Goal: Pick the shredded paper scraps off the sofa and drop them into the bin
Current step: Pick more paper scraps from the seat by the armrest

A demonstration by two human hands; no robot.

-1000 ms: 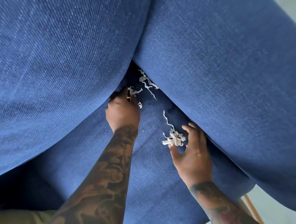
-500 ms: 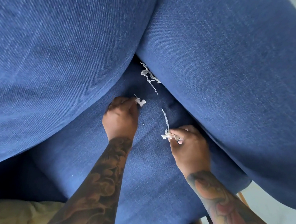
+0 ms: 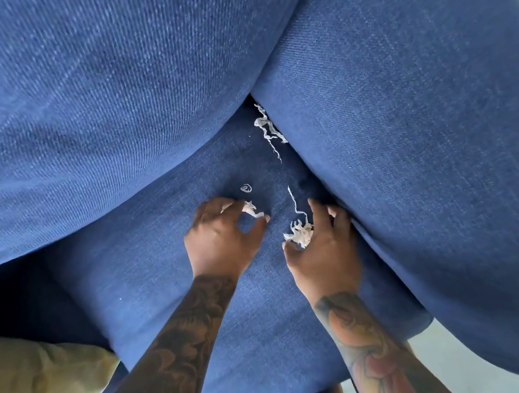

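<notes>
White shredded paper scraps lie on the blue sofa seat (image 3: 173, 301). One tangle (image 3: 266, 127) sits deep in the crevice by the armrest, and a small curl (image 3: 245, 188) lies loose on the seat. My left hand (image 3: 221, 242) pinches a small scrap (image 3: 253, 210) between forefinger and thumb. My right hand (image 3: 325, 253) rests palm down with fingers spread around a clump of scraps (image 3: 300, 233). The clump lies between thumb and forefinger, and a thin strip (image 3: 294, 200) trails up from it. No bin is in view.
The sofa's back cushion (image 3: 97, 101) bulges at upper left and the armrest (image 3: 422, 147) rises on the right. A yellowish cushion or cloth (image 3: 32, 390) lies at lower left. Pale floor (image 3: 462, 367) shows at lower right.
My left hand drew back from the crevice toward me with a small scrap. My right hand, closed on the clump half a second ago, has spread its fingers; the clump has stayed in place.
</notes>
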